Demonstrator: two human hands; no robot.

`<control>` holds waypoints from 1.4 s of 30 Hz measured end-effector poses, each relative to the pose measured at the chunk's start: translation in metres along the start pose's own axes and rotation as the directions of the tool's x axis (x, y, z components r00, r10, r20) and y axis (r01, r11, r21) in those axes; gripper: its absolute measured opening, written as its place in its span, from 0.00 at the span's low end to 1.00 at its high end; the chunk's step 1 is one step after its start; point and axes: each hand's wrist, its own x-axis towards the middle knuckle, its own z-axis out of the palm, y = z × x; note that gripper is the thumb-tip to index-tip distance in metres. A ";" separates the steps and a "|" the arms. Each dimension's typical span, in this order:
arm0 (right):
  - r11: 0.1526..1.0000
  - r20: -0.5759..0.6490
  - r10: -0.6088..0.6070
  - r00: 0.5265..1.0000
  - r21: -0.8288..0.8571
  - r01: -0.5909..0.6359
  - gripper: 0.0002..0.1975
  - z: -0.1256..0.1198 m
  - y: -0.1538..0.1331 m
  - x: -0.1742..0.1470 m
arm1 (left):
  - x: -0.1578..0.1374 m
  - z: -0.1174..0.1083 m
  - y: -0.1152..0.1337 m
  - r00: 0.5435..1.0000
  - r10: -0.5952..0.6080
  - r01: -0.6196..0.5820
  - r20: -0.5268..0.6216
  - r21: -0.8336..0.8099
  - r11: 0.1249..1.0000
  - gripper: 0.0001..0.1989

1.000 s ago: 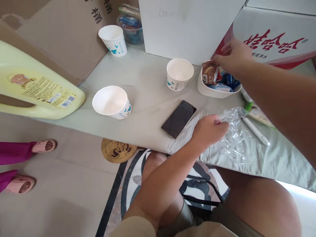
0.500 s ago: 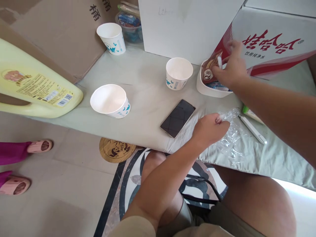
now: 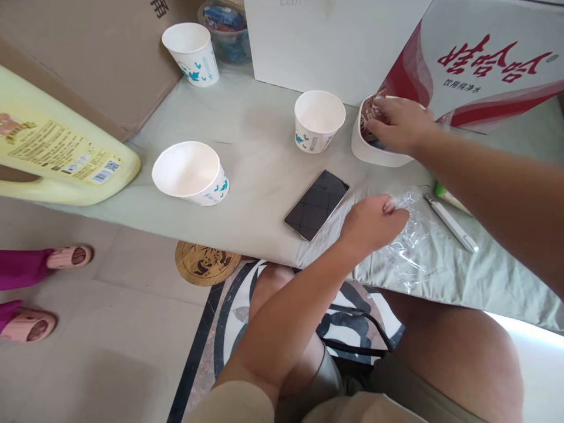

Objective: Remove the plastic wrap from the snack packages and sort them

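Note:
My left hand (image 3: 374,222) is closed in a fist on a crumpled sheet of clear plastic wrap (image 3: 414,235), which spreads over the table cloth on its right. My right hand (image 3: 403,123) reaches into a white tub (image 3: 379,156), thumb and fingers closed on a brown snack packet (image 3: 367,113). Other contents of the tub are mostly hidden beneath the hand. Just left of the tub stands a white paper cup (image 3: 315,141) with blue print. A dark-screened phone (image 3: 317,204) lies left of my left fist.
Two more paper cups (image 3: 194,170) stand farther left, near a big yellow jug (image 3: 66,147). Behind are a brown carton (image 3: 88,59), a white box (image 3: 330,47) and a red-and-white carton (image 3: 484,76). A slim white tool (image 3: 452,223) lies right of the wrap. Another person's slippered feet (image 3: 70,257) show at left.
My right hand has lowered into the tub with the brown packet, which stood higher above the rim before. My left fist stays on the wrap. The view has tilted slightly down.

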 end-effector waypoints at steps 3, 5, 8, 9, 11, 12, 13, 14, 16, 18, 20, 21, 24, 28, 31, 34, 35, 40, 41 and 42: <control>0.986 -0.163 -0.078 0.984 0.134 0.100 0.12 -0.012 0.007 -0.054 | 0.000 -0.002 0.002 0.996 0.031 -0.030 0.085 -0.009 1.000 0.19; 0.931 -0.285 -0.060 0.957 0.330 0.156 0.19 -0.015 0.018 -0.106 | -0.001 -0.005 0.003 0.981 0.045 -0.038 0.187 -0.043 0.998 0.17; 0.798 -0.316 0.045 0.948 0.583 0.156 0.32 -0.011 0.042 -0.178 | -0.004 -0.009 0.002 0.946 0.078 -0.045 0.315 -0.112 0.993 0.14; 0.771 -0.302 0.079 0.950 0.623 0.134 0.35 -0.009 0.049 -0.195 | -0.006 -0.010 0.002 0.934 0.091 -0.047 0.347 -0.132 0.990 0.13; 0.728 -0.245 0.087 0.965 0.677 0.107 0.40 -0.007 0.059 -0.215 | -0.008 -0.012 0.000 0.907 0.109 -0.041 0.407 -0.173 0.984 0.12; 0.724 -0.217 0.062 0.974 0.681 0.106 0.41 -0.007 0.062 -0.220 | -0.009 -0.012 0.000 0.892 0.108 -0.023 0.439 -0.194 0.981 0.14; 0.734 -0.192 0.025 0.981 0.670 0.112 0.42 -0.008 0.064 -0.221 | -0.010 -0.012 -0.001 0.880 0.093 0.011 0.466 -0.217 0.976 0.16; 0.754 -0.169 -0.011 0.986 0.646 0.119 0.40 -0.010 0.065 -0.222 | -0.011 -0.012 -0.001 0.866 0.067 0.057 0.495 -0.231 0.971 0.18; 0.802 -0.125 -0.026 0.992 0.590 0.095 0.32 -0.014 0.067 -0.222 | -0.010 -0.012 0.000 0.841 0.013 0.133 0.541 -0.230 0.964 0.20; 0.806 -0.092 0.054 0.994 0.592 0.011 0.21 -0.017 0.070 -0.226 | -0.006 -0.010 0.001 0.842 -0.019 0.152 0.539 -0.205 0.967 0.21; 0.759 -0.088 0.192 0.978 0.645 -0.091 0.13 -0.020 0.075 -0.233 | -0.001 -0.009 0.001 0.874 -0.033 0.130 0.486 -0.168 0.977 0.20; 0.729 -0.088 0.257 0.962 0.672 -0.133 0.11 -0.021 0.077 -0.238 | 0.002 -0.008 0.001 0.886 -0.043 0.119 0.461 -0.137 0.983 0.20; 0.673 -0.088 0.378 0.922 0.709 -0.208 0.06 -0.026 0.088 -0.250 | 0.011 -0.007 0.000 0.884 -0.107 0.114 0.454 0.014 0.993 0.18; 0.617 -0.096 0.458 0.884 0.750 -0.238 0.02 -0.036 0.104 -0.258 | 0.018 -0.008 -0.001 0.852 -0.184 0.118 0.491 0.162 0.980 0.12; 0.557 -0.077 0.528 0.846 0.784 -0.276 0.02 -0.044 0.111 -0.259 | 0.019 -0.012 -0.001 0.835 -0.150 0.109 0.529 0.109 0.988 0.16; 0.535 -0.081 0.576 0.814 0.790 -0.299 0.03 -0.049 0.112 -0.258 | 0.020 -0.015 -0.003 0.844 -0.124 0.083 0.521 0.101 0.991 0.17; 0.528 -0.075 0.580 0.811 0.793 -0.304 0.04 -0.050 0.112 -0.258 | 0.021 -0.016 -0.005 0.869 -0.125 0.078 0.478 0.118 0.990 0.16; 0.493 -0.041 0.562 0.826 0.818 -0.295 0.07 -0.050 0.107 -0.255 | 0.024 -0.018 -0.014 0.985 -0.077 0.040 0.153 0.230 0.972 0.08; 0.491 -0.047 0.561 0.826 0.823 -0.286 0.07 -0.050 0.106 -0.255 | 0.025 -0.019 -0.015 0.993 -0.047 0.021 0.108 0.230 0.973 0.08; 0.488 -0.056 0.565 0.823 0.827 -0.279 0.07 -0.049 0.106 -0.254 | 0.026 -0.020 -0.016 0.998 -0.015 0.000 0.065 0.220 0.976 0.08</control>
